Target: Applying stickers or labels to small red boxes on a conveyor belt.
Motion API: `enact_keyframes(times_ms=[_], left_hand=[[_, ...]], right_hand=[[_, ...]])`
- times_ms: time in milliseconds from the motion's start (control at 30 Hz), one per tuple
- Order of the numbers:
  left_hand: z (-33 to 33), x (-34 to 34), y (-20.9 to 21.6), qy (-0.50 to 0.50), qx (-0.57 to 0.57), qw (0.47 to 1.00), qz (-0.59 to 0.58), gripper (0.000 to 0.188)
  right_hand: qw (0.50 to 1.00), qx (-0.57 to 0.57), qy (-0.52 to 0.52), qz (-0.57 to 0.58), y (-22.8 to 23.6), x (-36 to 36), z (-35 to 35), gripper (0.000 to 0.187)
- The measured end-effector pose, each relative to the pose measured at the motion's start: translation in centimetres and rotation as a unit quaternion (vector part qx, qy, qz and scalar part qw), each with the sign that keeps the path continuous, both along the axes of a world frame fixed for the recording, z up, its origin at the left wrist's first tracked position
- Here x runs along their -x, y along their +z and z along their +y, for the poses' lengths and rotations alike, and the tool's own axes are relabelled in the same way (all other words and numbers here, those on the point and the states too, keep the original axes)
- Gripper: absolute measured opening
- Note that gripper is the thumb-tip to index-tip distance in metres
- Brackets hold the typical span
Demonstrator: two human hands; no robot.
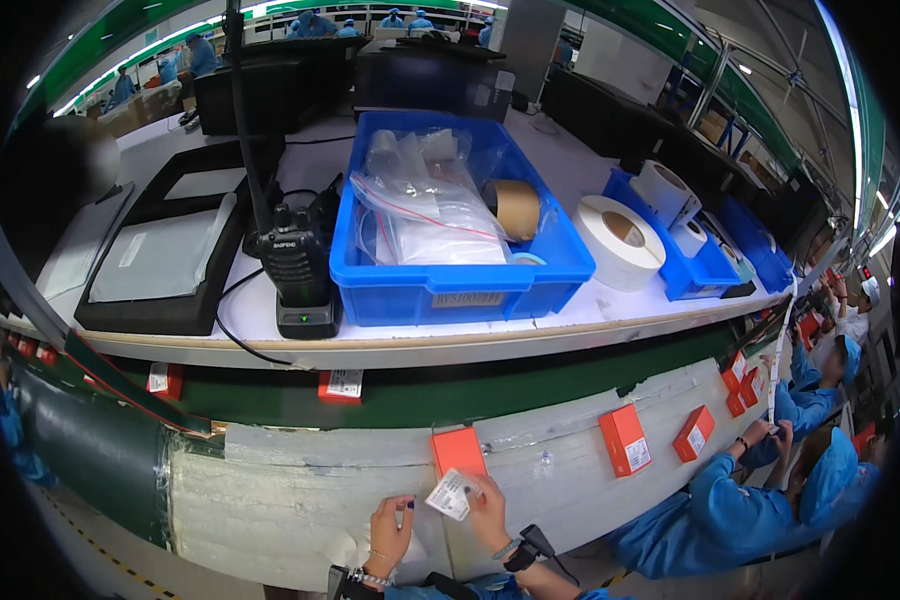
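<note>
My right hand [490, 518] is closed on a small white printed label [450, 497], pinched between thumb and fingers at its right edge. The label looks partly see-through near my fingertips and hangs just in front of a red box [459, 451] on the pale work surface [280, 500]. To the left, my left hand [390, 532] is raised with its thumb and forefinger brought together. A tiny dark spot shows at those fingertips, too small to make out. A gap separates my left hand from the label.
Red boxes with white labels [625, 441] stand to the right, near a co-worker in blue [740, 510]. Behind a green conveyor strip [530, 393], a shelf carries a blue bin of bags [420, 280], a walkie-talkie [298, 255], a label roll [595, 240] and a black tray [195, 310].
</note>
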State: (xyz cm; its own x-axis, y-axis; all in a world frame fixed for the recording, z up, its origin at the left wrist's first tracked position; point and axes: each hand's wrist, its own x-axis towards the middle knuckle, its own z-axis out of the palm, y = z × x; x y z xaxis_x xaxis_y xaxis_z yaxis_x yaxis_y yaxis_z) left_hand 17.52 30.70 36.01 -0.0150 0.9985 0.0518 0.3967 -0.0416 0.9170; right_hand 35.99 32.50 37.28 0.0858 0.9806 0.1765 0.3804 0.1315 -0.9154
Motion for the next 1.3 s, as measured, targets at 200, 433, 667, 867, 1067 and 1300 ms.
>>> enact_keyframes(times_ms=[200,433,667,867,1067,1300], left_hand=[[0.9,-0.1,2.8,-0.001,-0.035,0.999,-0.024,0.011],[0.3,0.2,6.2,-0.197,-0.071,0.978,0.024,0.01],[-1.1,1.6,7.1,-0.259,-0.019,0.961,-0.093,0.008],[-1.3,0.6,6.1,-0.193,-0.001,0.977,-0.088,0.01],[-2.6,-1.5,4.6,-0.03,0.197,0.811,-0.551,0.025],[-0.8,-2.8,4.0,0.086,0.263,0.681,-0.678,0.029]], right_hand=[[0.948,0.138,0.226,0.178,5.0,0.0,1.1,0.076],[0.87,0.232,0.435,0.02,8.8,-0.9,2.1,0.081],[0.848,0.266,0.418,0.188,10.2,-1.7,3.0,0.073],[0.852,0.262,0.433,0.135,10.5,-0.6,2.0,0.067],[0.916,0.136,0.373,0.063,9.6,0.3,0.6,0.058],[0.943,0.086,0.319,0.039,6.6,-0.5,-0.3,0.047]])
